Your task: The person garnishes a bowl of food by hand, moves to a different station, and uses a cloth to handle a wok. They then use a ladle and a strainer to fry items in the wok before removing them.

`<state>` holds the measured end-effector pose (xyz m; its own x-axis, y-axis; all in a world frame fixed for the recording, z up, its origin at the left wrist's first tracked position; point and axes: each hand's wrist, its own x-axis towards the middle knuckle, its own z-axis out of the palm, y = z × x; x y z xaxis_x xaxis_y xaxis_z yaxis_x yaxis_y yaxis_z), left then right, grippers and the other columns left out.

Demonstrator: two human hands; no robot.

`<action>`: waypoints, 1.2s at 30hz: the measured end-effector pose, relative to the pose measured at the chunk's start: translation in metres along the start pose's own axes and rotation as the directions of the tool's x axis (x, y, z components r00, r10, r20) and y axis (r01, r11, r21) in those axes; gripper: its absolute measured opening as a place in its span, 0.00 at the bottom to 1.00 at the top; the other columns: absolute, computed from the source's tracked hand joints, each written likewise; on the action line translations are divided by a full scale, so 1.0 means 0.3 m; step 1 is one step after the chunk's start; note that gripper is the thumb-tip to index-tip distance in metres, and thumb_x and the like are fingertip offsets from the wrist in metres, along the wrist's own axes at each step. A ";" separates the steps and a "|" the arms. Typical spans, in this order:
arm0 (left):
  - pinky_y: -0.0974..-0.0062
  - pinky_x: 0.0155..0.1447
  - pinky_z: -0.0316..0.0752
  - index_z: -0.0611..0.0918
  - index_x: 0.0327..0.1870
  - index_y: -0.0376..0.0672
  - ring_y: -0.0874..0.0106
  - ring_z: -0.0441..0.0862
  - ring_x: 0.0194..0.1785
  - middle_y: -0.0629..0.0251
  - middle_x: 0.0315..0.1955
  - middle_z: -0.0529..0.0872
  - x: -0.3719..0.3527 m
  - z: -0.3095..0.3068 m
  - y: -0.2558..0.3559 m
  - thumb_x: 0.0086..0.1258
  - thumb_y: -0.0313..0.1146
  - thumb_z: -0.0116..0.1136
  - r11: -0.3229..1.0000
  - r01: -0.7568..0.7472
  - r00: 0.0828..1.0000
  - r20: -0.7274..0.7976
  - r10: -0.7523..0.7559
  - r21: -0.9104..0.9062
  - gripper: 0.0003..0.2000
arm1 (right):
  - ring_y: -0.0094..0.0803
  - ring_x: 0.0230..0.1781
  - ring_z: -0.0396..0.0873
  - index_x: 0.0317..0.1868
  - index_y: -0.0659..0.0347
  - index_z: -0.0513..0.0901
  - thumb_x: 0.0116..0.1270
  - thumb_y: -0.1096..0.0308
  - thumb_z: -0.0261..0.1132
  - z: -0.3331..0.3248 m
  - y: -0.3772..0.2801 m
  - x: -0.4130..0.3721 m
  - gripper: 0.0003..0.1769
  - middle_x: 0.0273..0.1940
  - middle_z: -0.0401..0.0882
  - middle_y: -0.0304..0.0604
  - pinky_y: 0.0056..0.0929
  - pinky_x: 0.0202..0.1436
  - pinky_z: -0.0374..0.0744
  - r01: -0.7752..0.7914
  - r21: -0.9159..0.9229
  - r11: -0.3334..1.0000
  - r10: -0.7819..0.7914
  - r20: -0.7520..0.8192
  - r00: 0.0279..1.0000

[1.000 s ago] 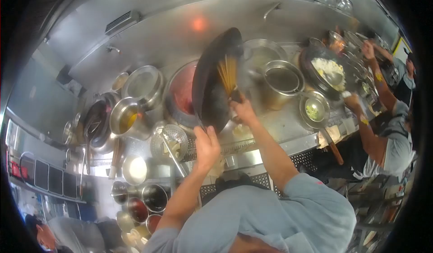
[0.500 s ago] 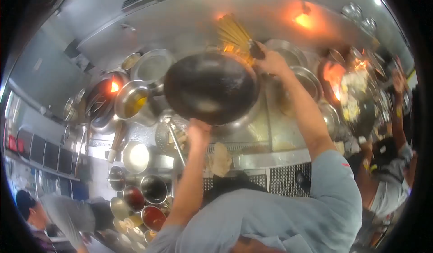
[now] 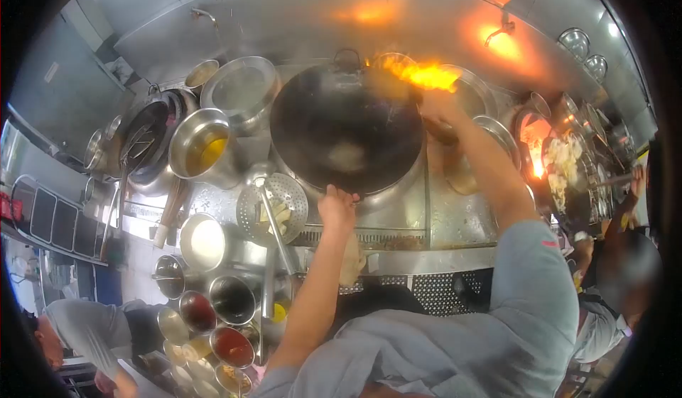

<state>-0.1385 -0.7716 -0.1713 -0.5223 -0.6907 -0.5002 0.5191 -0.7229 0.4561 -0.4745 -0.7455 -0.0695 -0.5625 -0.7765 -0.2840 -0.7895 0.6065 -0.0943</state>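
My left hand (image 3: 337,208) is closed on the near edge of a large black wok (image 3: 312,124), which sits over the burner. Beyond the wok's right rim is my right hand (image 3: 439,108), its fingers curled, with a bright flame (image 3: 426,75) rising just behind it. The bamboo wok brush that this hand gripped in the earlier view is now smeared and mostly hidden near the flame. A brownish blur over the wok's upper right may be its bristles. The wok's inside looks dark and wet, with a pale reflection low in it.
Left of the wok stand a steel pot with yellow liquid (image 3: 206,149) and a perforated strainer (image 3: 249,210) holding pale pieces. Sauce containers, one with red sauce (image 3: 233,346), stand at lower left. At right, a co-worker's arm (image 3: 634,185) reaches toward another wok station with flames.
My right hand has moved slightly right, and the brush no longer shows raised above the wok. The wok has settled lower onto the burner. The flame behind it is larger and brighter.
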 end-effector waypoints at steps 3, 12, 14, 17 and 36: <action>0.63 0.42 0.69 0.63 0.25 0.48 0.76 0.52 0.20 0.73 0.17 0.55 0.004 0.001 0.007 0.80 0.34 0.38 1.000 -0.010 1.000 0.010 0.010 0.021 0.16 | 0.47 0.48 0.83 0.57 0.58 0.78 0.52 0.57 0.65 0.066 -0.171 0.017 0.30 0.47 0.83 0.56 0.43 0.50 0.80 -0.046 0.333 0.942 0.109 -0.174 0.979; 0.64 0.49 0.74 0.72 0.46 0.40 0.67 0.78 0.39 0.62 0.32 0.77 -0.248 -0.173 -0.059 0.77 0.43 0.46 0.679 -0.141 0.956 0.277 -0.095 0.720 0.14 | 0.47 0.48 0.82 0.63 0.51 0.73 0.54 0.52 0.65 0.026 -0.036 -0.139 0.35 0.49 0.83 0.53 0.44 0.52 0.80 0.172 -0.030 0.985 -0.174 -0.215 0.961; 0.68 0.42 0.75 0.76 0.47 0.39 0.67 0.79 0.34 0.62 0.29 0.80 -0.321 -0.401 -0.191 0.76 0.44 0.46 0.227 -0.519 0.736 0.566 -0.373 0.824 0.16 | 0.47 0.46 0.83 0.56 0.56 0.77 0.57 0.57 0.62 -0.070 -0.029 -0.055 0.25 0.47 0.84 0.52 0.43 0.49 0.81 -0.030 0.226 0.974 0.133 -0.457 0.880; 0.50 0.51 0.73 0.80 0.46 0.35 0.49 0.82 0.42 0.44 0.36 0.84 -0.340 -0.627 -0.624 0.72 0.43 0.48 -0.115 -0.346 0.837 0.251 -0.486 0.931 0.18 | 0.49 0.41 0.84 0.51 0.60 0.80 0.48 0.62 0.61 0.125 -0.137 -0.041 0.26 0.38 0.85 0.56 0.43 0.44 0.82 0.049 0.103 0.993 -0.055 0.056 0.997; 0.67 0.43 0.76 0.80 0.47 0.39 0.65 0.82 0.42 0.58 0.42 0.84 -0.706 -1.070 -0.300 0.73 0.48 0.48 0.813 0.284 0.858 -0.513 0.021 0.508 0.19 | 0.43 0.57 0.78 0.74 0.60 0.57 0.62 0.64 0.66 0.720 -0.078 -1.049 0.42 0.57 0.77 0.57 0.38 0.59 0.74 0.072 0.784 0.616 0.329 -0.340 0.881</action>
<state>0.1424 -0.5534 -0.3427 -0.0899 -0.5971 -0.7971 -0.0701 -0.7946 0.6031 -0.2259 -0.4785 -0.1840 -0.8387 -0.5430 0.0427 -0.3348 0.4520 -0.8268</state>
